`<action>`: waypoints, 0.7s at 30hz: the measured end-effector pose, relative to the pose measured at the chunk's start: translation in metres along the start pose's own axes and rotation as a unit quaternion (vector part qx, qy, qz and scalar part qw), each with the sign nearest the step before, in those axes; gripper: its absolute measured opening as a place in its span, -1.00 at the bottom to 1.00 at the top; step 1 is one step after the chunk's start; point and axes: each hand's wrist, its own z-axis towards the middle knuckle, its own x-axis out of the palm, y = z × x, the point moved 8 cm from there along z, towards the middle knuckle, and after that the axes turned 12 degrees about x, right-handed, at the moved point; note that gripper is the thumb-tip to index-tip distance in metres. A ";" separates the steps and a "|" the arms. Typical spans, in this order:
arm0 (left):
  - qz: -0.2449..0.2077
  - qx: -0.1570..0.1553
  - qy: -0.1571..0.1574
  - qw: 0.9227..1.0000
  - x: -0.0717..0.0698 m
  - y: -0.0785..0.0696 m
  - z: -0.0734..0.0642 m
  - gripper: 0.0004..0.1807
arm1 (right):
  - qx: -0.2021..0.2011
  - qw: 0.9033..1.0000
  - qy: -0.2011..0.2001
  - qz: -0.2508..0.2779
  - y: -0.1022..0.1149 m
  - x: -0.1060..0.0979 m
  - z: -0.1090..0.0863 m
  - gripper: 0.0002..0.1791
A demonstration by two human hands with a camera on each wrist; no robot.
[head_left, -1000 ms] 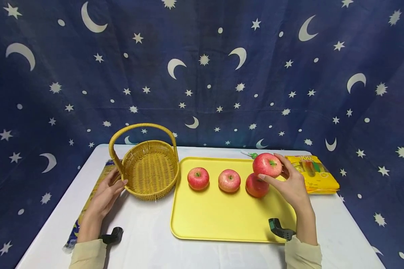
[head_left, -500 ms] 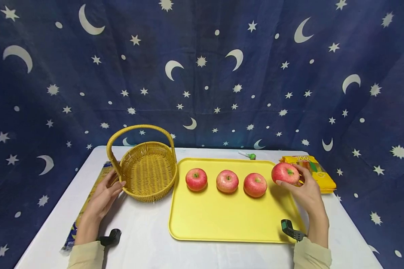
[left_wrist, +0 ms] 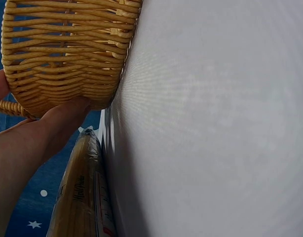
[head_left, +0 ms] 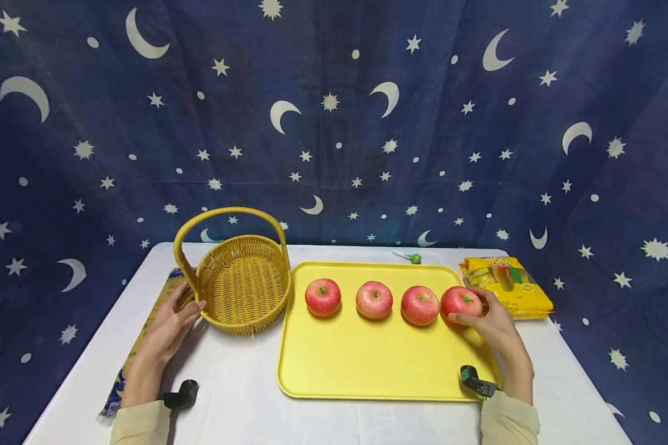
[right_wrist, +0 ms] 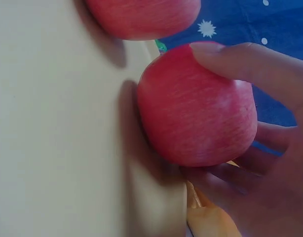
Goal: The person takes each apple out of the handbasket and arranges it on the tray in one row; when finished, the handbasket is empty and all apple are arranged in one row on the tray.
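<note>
My left hand (head_left: 167,327) holds the near left side of the yellow wicker basket (head_left: 245,290), thumb at the rim; the left wrist view shows a finger against the woven wall (left_wrist: 67,74). My right hand (head_left: 498,327) grips a red apple (head_left: 459,301) at the right end of the yellow tray (head_left: 378,371), thumb on one side and fingers on the other. Whether this apple bears fully on the tray is hard to tell. Three more apples stand in a row to its left: one red (head_left: 323,297), one paler (head_left: 374,300), one red (head_left: 420,305).
Behind the right hand lies a yellow packet (head_left: 512,290) with fruit pictures. A green lollipop (head_left: 409,256) lies beyond the tray's far edge. Along the left table edge runs a long bag of spaghetti (left_wrist: 80,197), partly under the left arm. A dark curtain (head_left: 334,154) hangs behind the table.
My right hand has carried its apple rightward from above the third apple and lowered it at the tray's right end. The left hand and basket keep their places; the view shifted slightly.
</note>
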 end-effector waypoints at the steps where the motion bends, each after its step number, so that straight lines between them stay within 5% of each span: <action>1: 0.000 0.000 -0.001 1.000 0.000 0.000 -0.001 -0.03 | 0.000 1.000 0.003 0.001 0.000 0.001 0.001 0.21; 21: 0.015 -0.013 -0.014 1.000 -0.007 0.003 -0.006 -0.04 | -0.004 0.996 0.023 -0.087 0.007 0.005 0.004 0.26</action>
